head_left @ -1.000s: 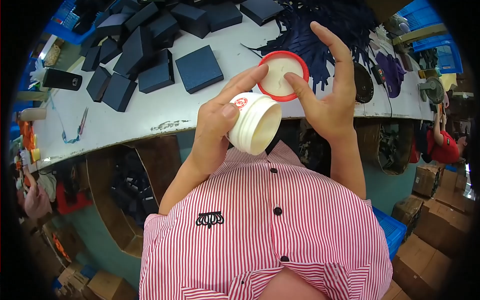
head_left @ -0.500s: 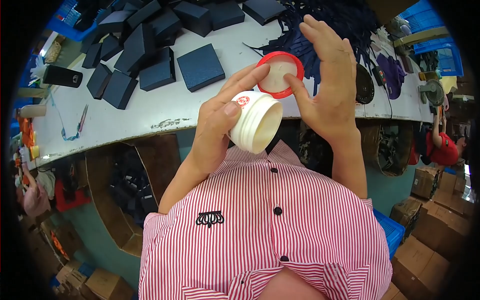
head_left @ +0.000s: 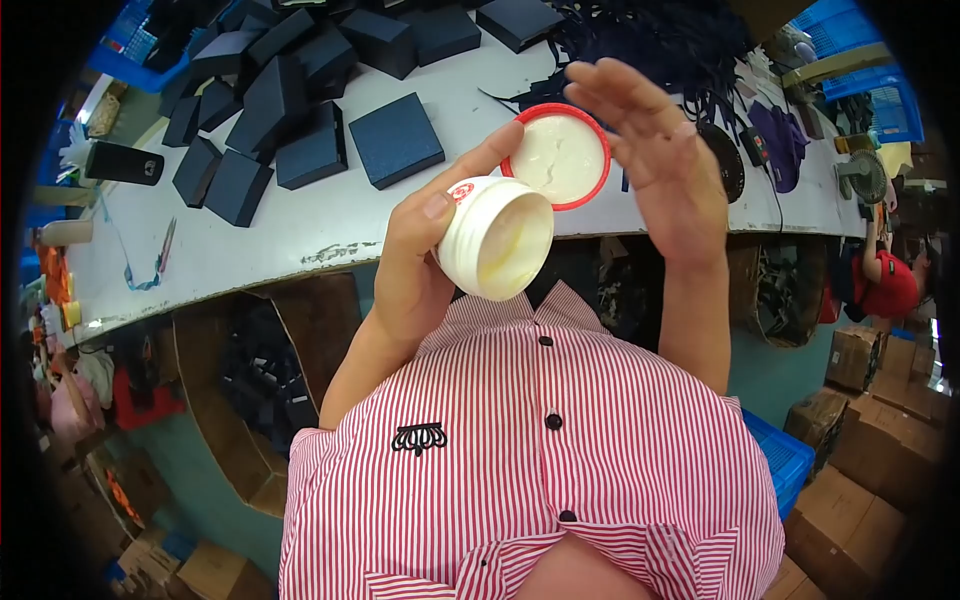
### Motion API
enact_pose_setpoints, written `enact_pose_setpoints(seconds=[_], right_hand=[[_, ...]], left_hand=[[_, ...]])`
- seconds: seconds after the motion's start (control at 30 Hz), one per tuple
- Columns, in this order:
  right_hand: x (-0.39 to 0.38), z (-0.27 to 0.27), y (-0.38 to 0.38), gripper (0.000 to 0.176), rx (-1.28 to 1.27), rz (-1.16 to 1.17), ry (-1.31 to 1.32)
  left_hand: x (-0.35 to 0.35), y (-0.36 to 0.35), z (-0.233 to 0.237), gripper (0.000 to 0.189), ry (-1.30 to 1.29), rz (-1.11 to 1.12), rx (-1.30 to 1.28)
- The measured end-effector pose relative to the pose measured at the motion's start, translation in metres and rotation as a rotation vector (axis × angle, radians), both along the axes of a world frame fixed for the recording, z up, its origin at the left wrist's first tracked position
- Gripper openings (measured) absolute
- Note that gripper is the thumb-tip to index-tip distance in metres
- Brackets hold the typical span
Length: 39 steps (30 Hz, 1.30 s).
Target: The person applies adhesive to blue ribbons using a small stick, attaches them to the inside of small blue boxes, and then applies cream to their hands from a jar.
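Observation:
My left hand is wrapped round a white jar, tilted so that its open mouth faces me; pale cream with a yellowish streak shows inside. A red-rimmed lid with white cream on its inner face is just above the jar, at the tip of my left index finger. Beside the lid's right edge is my right hand, raised with its fingers stretched and slightly blurred, holding nothing that I can see.
Dark blue boxes are piled on the white table, with dark straps at the back. A black cylinder and scissors lie left. A small fan stands right. Cartons and a person in red are farther right.
My right thumb has left the lid's cream, and the right hand has drawn back slightly. The jar has moved a little left and turned its mouth more towards me. More of the lid's inner face shows.

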State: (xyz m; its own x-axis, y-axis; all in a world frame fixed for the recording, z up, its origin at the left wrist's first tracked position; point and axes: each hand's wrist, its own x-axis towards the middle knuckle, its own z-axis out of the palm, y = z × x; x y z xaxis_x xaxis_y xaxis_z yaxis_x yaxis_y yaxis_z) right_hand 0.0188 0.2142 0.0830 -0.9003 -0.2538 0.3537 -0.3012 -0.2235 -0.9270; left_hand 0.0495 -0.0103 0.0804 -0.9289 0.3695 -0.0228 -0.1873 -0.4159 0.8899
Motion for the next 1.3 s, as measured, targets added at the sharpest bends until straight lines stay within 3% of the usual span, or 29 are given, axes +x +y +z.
enact_pose_setpoints(seconds=[0.07,0.2,0.4,0.5,0.63,0.77,0.93,1.17,1.3], right_hand=[[0.003,-0.007,-0.013,0.074,-0.068,0.019,-0.104],[0.003,-0.013,-0.028,0.083,-0.139,0.147,-0.213],[0.006,-0.013,-0.049,0.08,-0.096,-0.048,-0.212],[0.004,-0.018,-0.048,0.077,-0.111,-0.153,-0.195],[-0.005,-0.015,-0.038,0.072,-0.256,-0.143,-0.075],[0.0,-0.006,-0.026,0.068,-0.093,-0.218,0.033],[0.026,0.028,-0.036,0.087,0.747,-0.438,0.245],[0.021,0.044,-0.059,0.088,0.943,-0.594,0.506],[0.02,0.072,-0.069,0.064,1.037,-0.618,0.509]], left_hand=[[0.001,0.001,0.001,0.084,-0.007,-0.007,0.004],[0.002,0.001,0.003,0.081,-0.015,-0.019,0.017],[0.0,0.003,0.0,0.074,0.008,0.0,0.035],[0.001,0.015,-0.002,0.075,0.005,0.12,0.03],[-0.001,0.006,-0.002,0.076,0.023,-0.014,0.111],[-0.005,0.002,-0.006,0.075,0.033,0.059,0.147],[-0.01,0.002,-0.005,0.071,0.221,0.303,0.013],[-0.01,-0.002,-0.014,0.081,0.445,0.376,-0.272],[-0.01,-0.004,-0.018,0.081,0.477,0.372,-0.301]])
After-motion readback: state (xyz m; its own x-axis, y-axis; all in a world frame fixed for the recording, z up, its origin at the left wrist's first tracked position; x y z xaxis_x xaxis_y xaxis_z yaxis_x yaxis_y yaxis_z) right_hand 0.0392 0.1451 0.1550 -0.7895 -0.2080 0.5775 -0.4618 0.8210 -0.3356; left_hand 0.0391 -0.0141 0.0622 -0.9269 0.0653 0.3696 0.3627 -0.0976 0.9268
